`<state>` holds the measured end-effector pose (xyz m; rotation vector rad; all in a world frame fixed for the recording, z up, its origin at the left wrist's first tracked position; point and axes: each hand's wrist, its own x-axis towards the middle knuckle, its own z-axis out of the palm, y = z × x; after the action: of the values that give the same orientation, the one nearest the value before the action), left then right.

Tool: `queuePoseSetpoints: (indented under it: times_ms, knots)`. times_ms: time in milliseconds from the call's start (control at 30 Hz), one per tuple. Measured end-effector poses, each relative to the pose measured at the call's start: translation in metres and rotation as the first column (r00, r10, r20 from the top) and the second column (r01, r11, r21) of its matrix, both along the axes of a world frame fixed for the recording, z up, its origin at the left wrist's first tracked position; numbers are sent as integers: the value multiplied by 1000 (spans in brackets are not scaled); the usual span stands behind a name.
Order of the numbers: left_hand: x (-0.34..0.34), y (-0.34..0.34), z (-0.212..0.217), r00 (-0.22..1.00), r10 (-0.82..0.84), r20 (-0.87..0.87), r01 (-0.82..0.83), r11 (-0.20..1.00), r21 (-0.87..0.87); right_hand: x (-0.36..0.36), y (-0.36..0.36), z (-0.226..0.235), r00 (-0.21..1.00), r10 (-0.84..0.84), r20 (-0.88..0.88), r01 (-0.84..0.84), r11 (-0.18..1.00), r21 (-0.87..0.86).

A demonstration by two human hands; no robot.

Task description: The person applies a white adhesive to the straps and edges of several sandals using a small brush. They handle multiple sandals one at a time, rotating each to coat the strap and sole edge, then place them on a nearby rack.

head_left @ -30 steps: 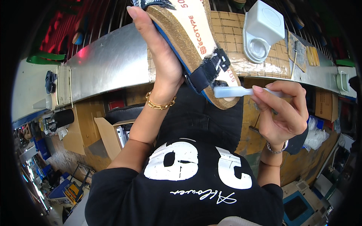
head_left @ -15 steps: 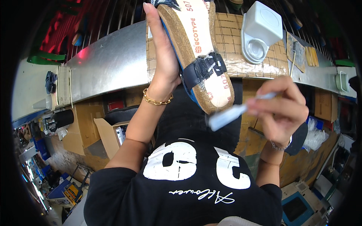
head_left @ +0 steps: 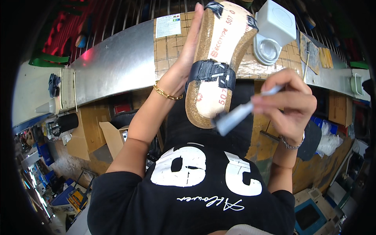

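Note:
My left hand (head_left: 187, 62) is wrapped round the left side of an unfinished sandal (head_left: 213, 100), its fingers mostly hidden behind it. The sandal's underside faces me: a pale insole board with red print, a brown cork rim, and dark straps folded over and stuck down across it. In my right hand (head_left: 291, 105) is a brush with a pale handle (head_left: 237, 117), blurred by motion. Its dark bristles (head_left: 219, 117) are at the right side of the sandal's near end; whether they touch the cork I cannot tell.
A white dispenser (head_left: 278, 21) with a round cup (head_left: 268, 51) stands on the taped cardboard (head_left: 168, 51) covering the metal bench (head_left: 113, 62). Right of it lie a thin stick and yellowish strips (head_left: 326, 58). An open cardboard box (head_left: 113, 137) sits below, left of my legs.
My left hand has shifted right and turned the sandal, so its near end has moved left and lower. The brush stays near that end, now along its right side.

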<state>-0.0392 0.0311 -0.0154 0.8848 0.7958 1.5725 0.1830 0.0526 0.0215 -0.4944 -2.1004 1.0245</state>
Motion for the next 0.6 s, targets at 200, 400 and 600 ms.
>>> queuePoseSetpoints:
  times_ms: [200,400,600]
  knots:
    - [6,-3,5,995,-81,53,81,997,3,2,10,-9,977,211,-32,-212,977,-14]
    - [6,-3,5,990,-115,85,115,993,7,4,9,-12,965,238,-108,-251,960,-126]
    - [6,-4,6,984,-137,112,138,990,6,4,13,-15,987,160,-1,-158,972,-172]
